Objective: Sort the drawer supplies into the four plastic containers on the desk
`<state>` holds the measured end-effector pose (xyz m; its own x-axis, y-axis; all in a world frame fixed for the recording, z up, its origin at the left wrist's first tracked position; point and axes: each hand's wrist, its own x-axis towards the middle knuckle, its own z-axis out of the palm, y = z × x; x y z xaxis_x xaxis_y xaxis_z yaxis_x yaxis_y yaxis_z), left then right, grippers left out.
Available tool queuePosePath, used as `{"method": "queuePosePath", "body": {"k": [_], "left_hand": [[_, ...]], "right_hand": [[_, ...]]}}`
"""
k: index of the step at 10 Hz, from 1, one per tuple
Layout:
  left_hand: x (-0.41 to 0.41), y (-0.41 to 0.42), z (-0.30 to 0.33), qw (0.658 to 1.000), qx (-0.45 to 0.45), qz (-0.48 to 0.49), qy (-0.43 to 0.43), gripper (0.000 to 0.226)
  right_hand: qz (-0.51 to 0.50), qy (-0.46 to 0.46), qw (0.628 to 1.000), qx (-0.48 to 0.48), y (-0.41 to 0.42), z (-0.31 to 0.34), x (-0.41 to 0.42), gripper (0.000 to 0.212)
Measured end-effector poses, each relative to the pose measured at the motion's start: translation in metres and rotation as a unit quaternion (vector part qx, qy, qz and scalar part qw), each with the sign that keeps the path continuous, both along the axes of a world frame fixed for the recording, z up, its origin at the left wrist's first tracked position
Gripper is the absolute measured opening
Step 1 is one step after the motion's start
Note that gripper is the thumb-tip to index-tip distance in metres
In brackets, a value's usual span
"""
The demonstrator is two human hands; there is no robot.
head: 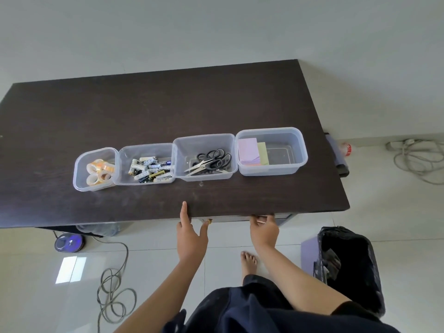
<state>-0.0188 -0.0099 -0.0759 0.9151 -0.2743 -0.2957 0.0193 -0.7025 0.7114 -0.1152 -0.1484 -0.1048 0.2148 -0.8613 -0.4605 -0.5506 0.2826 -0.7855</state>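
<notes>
Clear plastic containers (271, 151) line the tabletop's (144, 104) near edge, holding tape, batteries, scissors, notes. My left hand (191, 239) rests spread there; my right hand (264, 228) curls under the edge.

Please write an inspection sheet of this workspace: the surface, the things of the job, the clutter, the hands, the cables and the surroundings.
Surface: dark wooden desk, dusty, bare behind the row.
Job's things: four clear containers in a row. From the left: tape rolls, batteries, scissors, paper notes. The drawer under the front edge looks nearly closed.
Clutter: nothing seen on the desk outside the containers.
Hands: left hand at the desk edge, index finger on top, holds nothing. Right hand at the drawer front, fingertips hidden; its grip cannot be told.
Cables: grey cable coiled on the floor at left; white cable at right.
Surroundings: black bin, round blue device, tiled floor.
</notes>
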Motion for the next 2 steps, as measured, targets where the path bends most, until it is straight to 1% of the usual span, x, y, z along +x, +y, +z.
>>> {"method": "queuePosePath", "body": {"k": [1,2], "left_hand": [[-0.015,0.009,-0.007,0.999,-0.004,-0.046,-0.015,0.083],[-0.041,0.042,-0.016,0.986,0.073,-0.149,-0.009,0.081]], "right_hand": [[0.072,0.029,0.997,0.028,-0.004,0.001,-0.018,0.059],[0.064,0.014,0.996,0.057,-0.001,0.007,-0.049,0.034]]}}
